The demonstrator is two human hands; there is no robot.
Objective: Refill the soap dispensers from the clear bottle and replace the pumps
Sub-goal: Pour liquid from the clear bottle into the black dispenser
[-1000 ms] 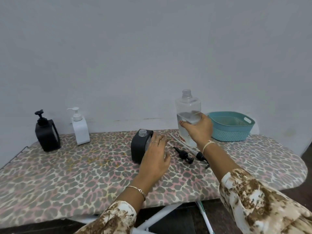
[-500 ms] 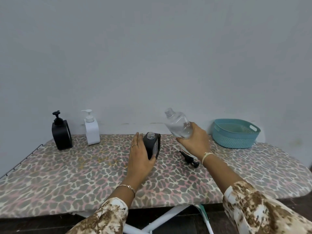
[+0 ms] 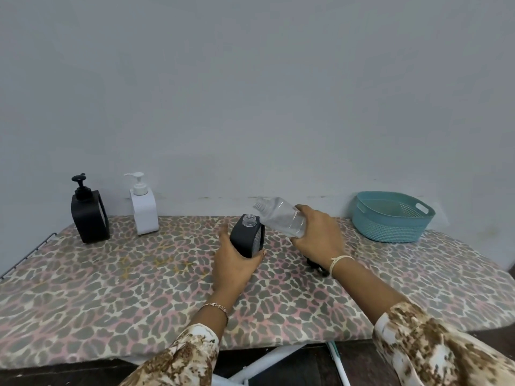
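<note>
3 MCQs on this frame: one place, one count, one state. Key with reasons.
1. The teal woven plastic basket sits: A) far left B) floor C) right end of leopard-print board, by wall.
2. Dispensers with pumps fitted: A) one B) two C) three.
3. The clear plastic bottle is: A) tilted toward open black rectangular dispenser B) upright C) lying flat.
1C: at right by wall. 2B: black pump dispenser and white pump dispenser at left. 3A: held off the board, neck leaning toward the open mouth.

Mottled brown-cream sleeves; gold bracelet; cream wristband
</note>
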